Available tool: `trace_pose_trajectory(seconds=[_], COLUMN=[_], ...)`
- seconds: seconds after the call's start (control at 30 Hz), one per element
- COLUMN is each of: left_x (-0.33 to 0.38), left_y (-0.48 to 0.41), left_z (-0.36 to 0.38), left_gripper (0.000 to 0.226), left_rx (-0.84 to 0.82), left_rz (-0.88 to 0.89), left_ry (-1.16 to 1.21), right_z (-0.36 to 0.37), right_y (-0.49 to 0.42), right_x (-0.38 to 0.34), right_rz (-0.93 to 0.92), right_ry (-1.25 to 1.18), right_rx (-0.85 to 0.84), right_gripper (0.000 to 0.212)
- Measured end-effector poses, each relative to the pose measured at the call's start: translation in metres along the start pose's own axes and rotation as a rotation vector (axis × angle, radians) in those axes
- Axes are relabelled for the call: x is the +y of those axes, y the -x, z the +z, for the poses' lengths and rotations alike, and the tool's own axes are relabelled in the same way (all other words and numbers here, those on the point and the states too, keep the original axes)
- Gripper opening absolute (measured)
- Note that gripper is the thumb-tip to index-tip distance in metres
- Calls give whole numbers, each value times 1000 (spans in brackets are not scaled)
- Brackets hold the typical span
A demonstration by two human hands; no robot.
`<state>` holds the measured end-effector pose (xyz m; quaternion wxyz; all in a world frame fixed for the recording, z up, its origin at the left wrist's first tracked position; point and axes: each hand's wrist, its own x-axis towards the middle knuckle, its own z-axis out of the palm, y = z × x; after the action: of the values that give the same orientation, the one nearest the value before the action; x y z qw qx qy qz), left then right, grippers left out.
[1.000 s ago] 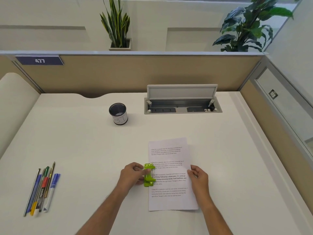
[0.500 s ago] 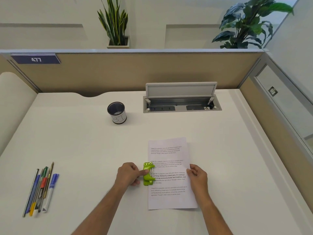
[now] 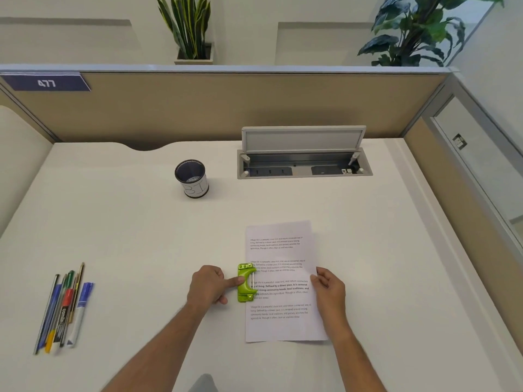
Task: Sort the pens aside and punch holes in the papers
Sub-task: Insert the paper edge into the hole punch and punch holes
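Note:
A printed sheet of paper (image 3: pixel 283 278) lies on the white desk (image 3: pixel 127 222), in front of me. A green hole punch (image 3: pixel 245 283) sits over the middle of its left edge. My left hand (image 3: pixel 209 285) is just left of the punch, index fingertip pressed against the punch's side and the other fingers curled. My right hand (image 3: pixel 329 290) pinches the paper's right edge. Several pens and markers (image 3: pixel 63 306) lie side by side at the desk's left front, away from both hands.
A dark pen cup (image 3: pixel 192 179) with a white label stands behind the paper to the left. An open cable box with a raised lid (image 3: pixel 302 157) is set in the desk at the back. Partition walls (image 3: pixel 226 108) close the back and right.
My left hand has drawn back to the left from on top of the punch, leaving only the index finger against it. The right hand and the paper stay put.

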<state>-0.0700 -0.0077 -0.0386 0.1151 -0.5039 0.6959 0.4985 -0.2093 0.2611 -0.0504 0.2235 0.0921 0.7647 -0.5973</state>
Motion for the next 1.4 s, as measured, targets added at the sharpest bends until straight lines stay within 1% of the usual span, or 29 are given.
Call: trace_pose_trajectory(seconds=[0.13,0.27,0.4,0.57,0.7,0.8,0.87,0.9,0.93,0.97,1.03,1.07,1.1,1.17,1.23,1.3,1.37,1.4], left_x=[2,17,19,6,-2,-2,5,10,15,21,33,38,43,51,56,60,66,70], left_y=[2,12,31,53,66,77,86,91,96,102,114,120,126,135,143,150,157,160], left_z=[-2,-2,2,2,-3,-7,-9,-10,-11,-13,-18,-20,-20,-21,-21,-24,-29,-31], left_gripper=[70,65,57,52,41,32,22,17,16,25,50,57,58,51,44,39,35,33], left_rx=[-13,-25,80,161,248,289,224,162,84,-12,-236,-343,-433,-534,-544,-492,-428,-398], left_rz=[4,82,135,190,248,325,377,391,389,377,366,379,402,461,486,511,561,585], left_ry=[-36,-77,-146,-64,-37,21,132,208,282,346,465,517,550,555,581,615,613,607], right_z=[-1,-2,-6,-21,-43,-60,-70,-74,-76,-78,-78,-77,-76,-71,-68,-64,-64,-65], right_y=[1,1,4,9,15,27,37,44,52,62,86,98,110,131,148,163,174,176], right_x=[0,-3,-2,-1,-5,-14,-22,-27,-32,-38,-48,-54,-60,-71,-79,-89,-100,-104], right_rz=[-5,-11,-19,-41,-36,-53,-82,-100,-117,-132,-155,-167,-187,-239,-291,-332,-358,-363], right_ry=[15,50,77,60,44,15,-19,-42,-68,-97,-149,-174,-202,-249,-269,-274,-293,-304], right_rx=[-14,-1,-4,15,58,115,151,164,168,163,147,139,128,110,109,95,35,-4], right_gripper=[19,21,22,22,25,23,20,18,18,19,20,19,19,17,17,16,17,22])
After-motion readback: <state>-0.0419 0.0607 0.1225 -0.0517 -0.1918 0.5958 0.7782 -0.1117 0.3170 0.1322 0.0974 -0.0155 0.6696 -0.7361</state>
